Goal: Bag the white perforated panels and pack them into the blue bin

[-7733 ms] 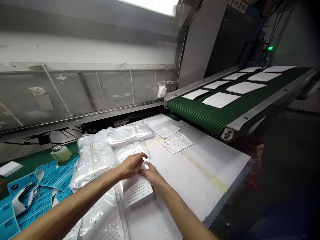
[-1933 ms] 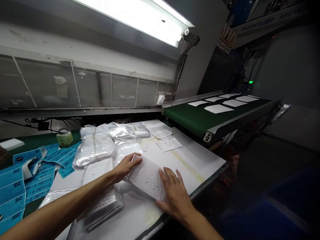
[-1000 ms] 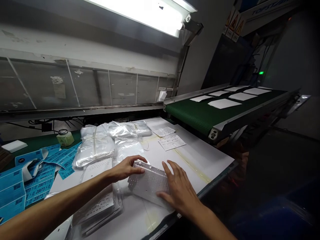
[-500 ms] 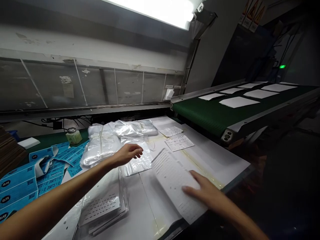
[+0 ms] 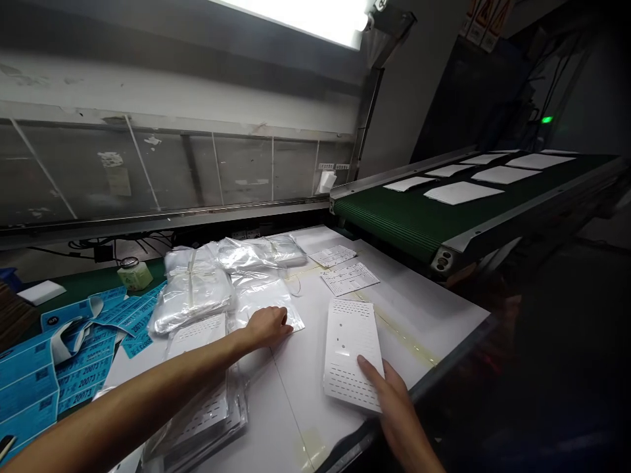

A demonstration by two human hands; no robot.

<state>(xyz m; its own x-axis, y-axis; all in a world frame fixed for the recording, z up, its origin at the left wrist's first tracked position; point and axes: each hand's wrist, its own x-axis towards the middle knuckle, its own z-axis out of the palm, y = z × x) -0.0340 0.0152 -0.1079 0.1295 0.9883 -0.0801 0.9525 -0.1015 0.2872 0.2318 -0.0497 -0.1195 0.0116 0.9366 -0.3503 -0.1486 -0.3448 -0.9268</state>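
My right hand grips a white perforated sheet stack, thumb on top and fingers beneath, tilted over the table's front edge. Rows of slots and a few round holes mark its face. At the near edge of a flat clear plastic bag, my left hand has its fingers curled down, pinching at the bag's edge; the fingertips are partly hidden. Bundled clear bags lie behind, tied with a strip. Under my left forearm are more perforated sheets in clear plastic.
Two printed slips lie on the white table cover. Blue printed labels spread at left near a small jar. Beyond the table, a green conveyor belt carries several white flat pieces.
My left hand has come down onto the plastic bag's near edge. My right hand has turned the perforated sheets more upright and drawn its grip toward their lower right edge. The view has shifted slightly.
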